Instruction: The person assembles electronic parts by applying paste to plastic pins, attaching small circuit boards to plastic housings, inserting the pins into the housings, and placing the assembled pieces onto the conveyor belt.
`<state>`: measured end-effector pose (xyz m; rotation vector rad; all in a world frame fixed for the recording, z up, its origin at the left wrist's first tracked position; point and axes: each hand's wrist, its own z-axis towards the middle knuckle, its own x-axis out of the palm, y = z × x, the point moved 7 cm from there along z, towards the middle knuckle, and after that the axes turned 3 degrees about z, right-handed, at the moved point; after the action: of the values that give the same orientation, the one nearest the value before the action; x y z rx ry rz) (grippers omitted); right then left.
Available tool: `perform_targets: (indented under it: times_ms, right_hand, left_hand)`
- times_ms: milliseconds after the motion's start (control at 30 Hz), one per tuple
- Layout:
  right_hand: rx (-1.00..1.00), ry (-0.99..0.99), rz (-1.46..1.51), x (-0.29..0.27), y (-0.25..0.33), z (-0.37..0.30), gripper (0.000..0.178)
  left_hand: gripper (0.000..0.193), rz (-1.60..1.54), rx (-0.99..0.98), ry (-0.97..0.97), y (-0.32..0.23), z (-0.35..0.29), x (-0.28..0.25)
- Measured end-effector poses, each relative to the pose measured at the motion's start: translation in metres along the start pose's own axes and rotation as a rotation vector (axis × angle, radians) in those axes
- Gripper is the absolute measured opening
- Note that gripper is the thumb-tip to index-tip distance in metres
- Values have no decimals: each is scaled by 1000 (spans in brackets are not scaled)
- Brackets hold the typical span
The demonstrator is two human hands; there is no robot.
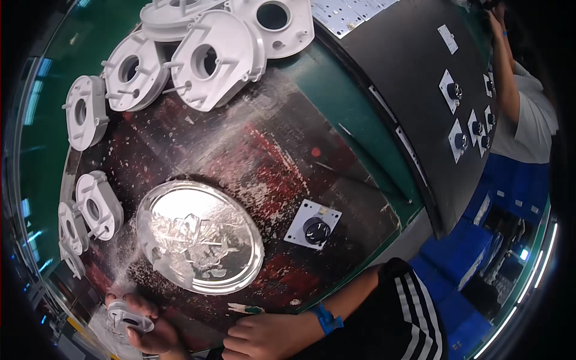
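Note:
At the lower left, my left hand [157, 337] grips a small white plastic part [129, 316] with a dark opening, thumb and fingers around its sides. My right hand [261, 336], below a blue wristband [327, 319], lies at the table's near edge with its fingers curled in; whether anything is inside them is hidden. Just beyond the hands sits a shiny round metal dish [243, 240] with small clear or silvery pieces in it. To its right lies a white square board [297, 226] carrying a round black component [316, 230].
Large white plastic housings [225, 66] stand along the far side, with smaller ones [102, 204] at the left. Pale dust and scraps cover the dark, worn tabletop [210, 144]. Beyond a black belt [408, 78] with several boards, another person's arm [507, 84] shows. Blue crates [456, 258] are at right.

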<state>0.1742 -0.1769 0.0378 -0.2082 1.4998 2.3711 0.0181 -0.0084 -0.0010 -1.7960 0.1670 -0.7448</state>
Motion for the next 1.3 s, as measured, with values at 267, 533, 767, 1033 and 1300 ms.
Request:
perform_targets:
  times_ms: [267, 533, 767, 1033, 1300]
  right_hand:
    - [-18, -8, 34, 1, 0, -4, 21]
    - [41, -3, 51, 17, -3, -14, 16]
    - [-36, 50, -190, 14, 15, 1, 16]
    - [47, -92, -275, 26, 30, 0, 12]
    - [176, -89, -500, 38, 35, 0, 10]
  left_hand:
    - [69, -1, 16, -24, -2, 6, 1]
    - [66, -58, -15, 78, 6, 8, 9]
    - [65, 9, -28, -8, 5, 12, 12]
    - [43, -135, -63, 174, 3, 9, 24]
    - [37, -268, -90, 290, 1, 8, 30]
